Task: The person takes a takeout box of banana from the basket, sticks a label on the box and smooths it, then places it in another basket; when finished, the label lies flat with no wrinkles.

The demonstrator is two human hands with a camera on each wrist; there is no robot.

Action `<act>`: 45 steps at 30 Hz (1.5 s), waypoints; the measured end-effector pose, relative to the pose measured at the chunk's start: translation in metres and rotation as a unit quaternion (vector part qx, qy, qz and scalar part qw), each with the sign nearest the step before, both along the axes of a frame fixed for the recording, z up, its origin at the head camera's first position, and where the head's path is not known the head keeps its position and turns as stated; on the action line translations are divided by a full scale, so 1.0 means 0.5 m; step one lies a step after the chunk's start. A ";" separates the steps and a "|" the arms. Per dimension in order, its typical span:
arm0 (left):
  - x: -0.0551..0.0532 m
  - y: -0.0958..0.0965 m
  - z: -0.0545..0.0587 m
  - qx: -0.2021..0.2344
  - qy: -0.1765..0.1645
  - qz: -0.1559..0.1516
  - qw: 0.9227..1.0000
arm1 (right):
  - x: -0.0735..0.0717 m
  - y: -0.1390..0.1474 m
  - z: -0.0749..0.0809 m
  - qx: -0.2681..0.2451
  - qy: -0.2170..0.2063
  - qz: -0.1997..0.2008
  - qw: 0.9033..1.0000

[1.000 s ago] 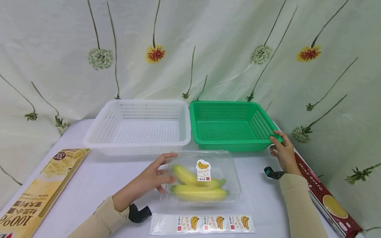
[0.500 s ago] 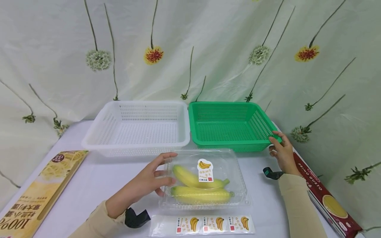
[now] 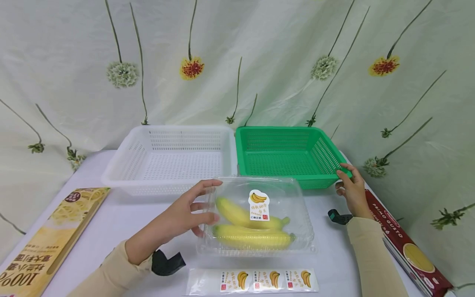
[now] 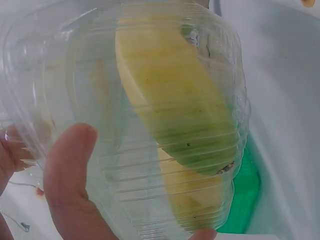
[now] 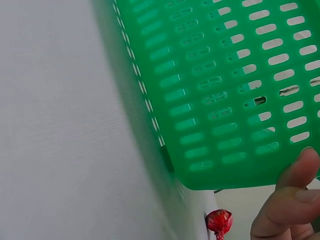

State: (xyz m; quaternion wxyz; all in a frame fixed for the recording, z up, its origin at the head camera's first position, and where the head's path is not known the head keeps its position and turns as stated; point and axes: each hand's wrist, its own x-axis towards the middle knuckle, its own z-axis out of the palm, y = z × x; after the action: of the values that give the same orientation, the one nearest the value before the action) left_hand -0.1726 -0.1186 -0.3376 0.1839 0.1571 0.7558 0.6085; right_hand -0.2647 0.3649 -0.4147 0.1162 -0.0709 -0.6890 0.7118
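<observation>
My left hand [image 3: 184, 215] grips the left side of a clear plastic clamshell box [image 3: 300, 208], fingers at its far corner and thumb on the near side. Two yellow bananas [image 3: 252, 238] with greenish ends lie inside, and a banana sticker [image 3: 258, 205] is on the lid. Through the clear wall in the left wrist view, a banana [image 4: 172, 95] and the thumb [image 4: 70, 170] show close up. At the green basket [image 3: 282, 178], my right hand [image 3: 353, 189] pinches the front right corner of the rim; the right wrist view shows fingers [image 5: 290, 205] there.
A white basket [image 3: 170, 181] stands left of the green one. In front lies a strip of banana stickers [image 3: 204, 280]. A yellow pasta pack [image 3: 55, 235] lies at the left, a dark red pasta box [image 3: 402, 243] at the right. Flowered cloth [image 3: 274, 62] hangs behind.
The clamshell box has come up off the table in my left hand, shifting away from me and slightly right, toward the baskets. The right hand stays on the green rim.
</observation>
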 end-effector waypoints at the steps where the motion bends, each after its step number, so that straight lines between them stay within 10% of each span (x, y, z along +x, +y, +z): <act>1: -0.002 0.000 0.006 0.000 0.003 -0.001 1.000 | 0.000 0.000 0.000 0.000 -0.001 -0.001 1.000; 25: -0.097 0.025 0.115 -0.014 0.065 0.042 0.997 | 0.000 -0.010 -0.015 0.022 0.028 -0.019 0.999; 45: -0.211 0.104 0.126 0.039 0.060 0.106 0.992 | -0.004 -0.020 -0.025 0.029 0.052 -0.035 0.998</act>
State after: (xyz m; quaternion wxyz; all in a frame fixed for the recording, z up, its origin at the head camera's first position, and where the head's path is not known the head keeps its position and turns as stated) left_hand -0.2779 -0.0667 -0.2744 0.0669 0.1193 0.7535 0.6430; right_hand -0.2668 0.3551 -0.4271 0.1790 -0.0541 -0.6996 0.6897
